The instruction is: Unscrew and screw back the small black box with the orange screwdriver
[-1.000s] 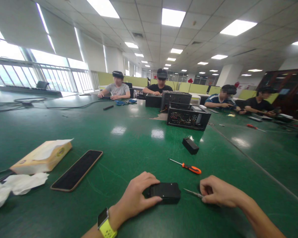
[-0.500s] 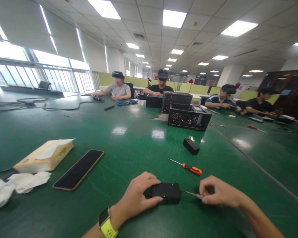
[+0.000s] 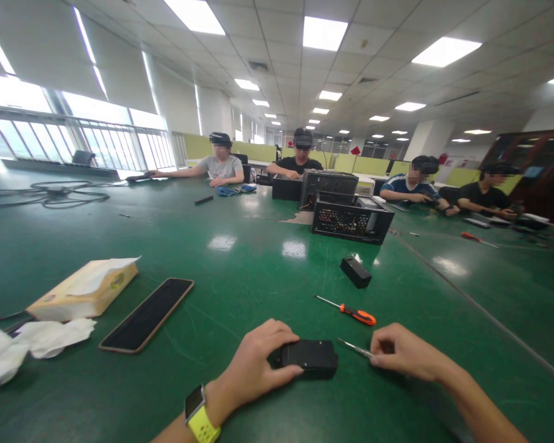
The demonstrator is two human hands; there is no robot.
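Note:
My left hand [image 3: 263, 357] grips a small black rectangular box [image 3: 311, 357] lying on the green table, thumb along its near side and fingers over the far side. My right hand [image 3: 406, 351] is closed on slim silver tweezers [image 3: 354, 347]. Their tip points left, just off the box's right end and apart from it. Beyond the hands lies an orange-and-black screwdriver [image 3: 357, 314], its shaft pointing left. Farther back is a second small black box [image 3: 356, 272].
To the left lie a phone [image 3: 148, 315], a tissue box [image 3: 85, 288] and crumpled tissues [image 3: 50, 337]. Black computer cases [image 3: 351, 216] stand across the table. Several people sit at the far side. Coiled cables [image 3: 50, 192] rest at the back left.
The tweezers' tip has lifted up and away from the box's end. My left hand stays on the box. At the far left, a person's arm has stretched out sideways and the cable has shifted.

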